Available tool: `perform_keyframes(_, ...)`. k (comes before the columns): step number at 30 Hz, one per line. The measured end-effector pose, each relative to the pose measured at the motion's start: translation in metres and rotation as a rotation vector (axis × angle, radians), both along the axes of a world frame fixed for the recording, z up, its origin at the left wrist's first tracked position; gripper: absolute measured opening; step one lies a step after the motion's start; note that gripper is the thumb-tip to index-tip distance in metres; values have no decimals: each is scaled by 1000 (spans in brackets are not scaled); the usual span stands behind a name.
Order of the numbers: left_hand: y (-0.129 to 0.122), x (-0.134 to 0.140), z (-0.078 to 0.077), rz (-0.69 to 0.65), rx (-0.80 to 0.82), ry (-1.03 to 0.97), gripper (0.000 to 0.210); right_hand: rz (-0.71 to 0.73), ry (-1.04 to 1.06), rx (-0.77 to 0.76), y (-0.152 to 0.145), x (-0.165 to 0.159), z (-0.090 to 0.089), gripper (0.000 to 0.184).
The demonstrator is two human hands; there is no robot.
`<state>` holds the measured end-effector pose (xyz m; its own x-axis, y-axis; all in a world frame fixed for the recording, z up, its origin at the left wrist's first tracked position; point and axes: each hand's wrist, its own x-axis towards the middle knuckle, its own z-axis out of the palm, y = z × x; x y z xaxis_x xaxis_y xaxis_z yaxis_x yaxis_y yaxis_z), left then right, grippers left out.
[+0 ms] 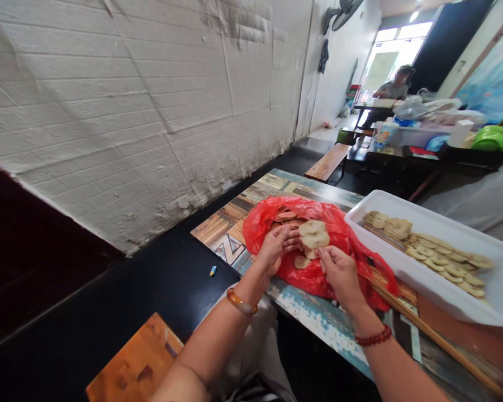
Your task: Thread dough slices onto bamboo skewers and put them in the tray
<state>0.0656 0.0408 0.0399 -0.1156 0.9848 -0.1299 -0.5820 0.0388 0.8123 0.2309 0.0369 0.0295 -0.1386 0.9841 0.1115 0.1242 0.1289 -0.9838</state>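
Several pale round slices point(314, 233) with small holes, like lotus root, are held up together over an open red plastic bag point(343, 223). The bent fingers of my left hand point(276, 245) are at their left edge. With thumb and fingertips, my right hand point(339, 271) pinches their lower right edge; whether a thin stick is there too, I cannot tell. One more pale slice point(302, 262) lies on the bag just below. Stacked pinkish-brown slices point(285, 215) show inside the bag, behind my left fingers.
At right stands a white plastic tub point(419, 209) with rows of pale slices. Long thin wooden sticks point(440, 335) lie along the patterned table point(230, 223). Beyond are a wooden bench point(329, 161), a cluttered table and a seated person point(396, 86). A wooden stool point(134, 363) is at lower left.
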Motion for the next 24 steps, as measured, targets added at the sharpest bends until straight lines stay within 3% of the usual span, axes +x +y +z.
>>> perform_keyframes(5,-11,-15,-6,128,55,330,30,-125,164,-32,12,11,5,34)
perform_keyframes(10,-17,-10,-18,58,209,1029,13,-109,240,-52,14,11,7,33)
perform_keyframes(17,-1,24,1,3,415,1865,20,-108,249,-51,16,11,7,36)
perform_keyframes(20,4,34,3,-47,392,2041,17,-114,241,-40,19,12,6,36)
perform_keyframes(24,7,38,1,-73,312,2094,21,-116,222,-30,19,11,8,36)
